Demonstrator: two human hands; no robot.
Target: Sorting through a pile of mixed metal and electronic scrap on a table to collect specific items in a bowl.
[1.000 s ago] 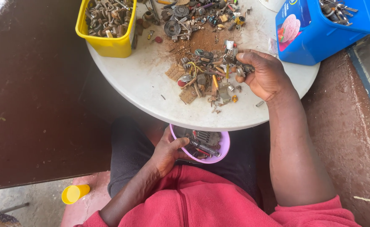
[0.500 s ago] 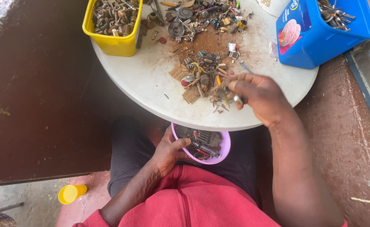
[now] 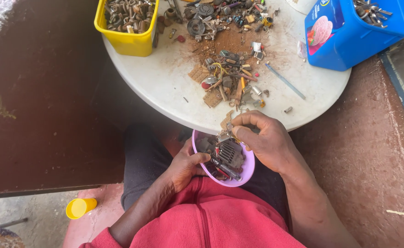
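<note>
purple bowl [image 3: 247,171] rim partly hidden by right hand [image 3: 265,140]

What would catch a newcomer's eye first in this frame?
The purple bowl of scrap parts on the lap, steadied by the left hand while the right hand pinches small pieces over its rim. Beyond it, rusty hardware litters the round white table, flanked by a yellow tub and a blue tub.

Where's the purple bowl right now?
Head view, centre-bottom: the purple bowl sits on the person's lap below the white table's edge, held by the left hand, right hand over it.
</note>
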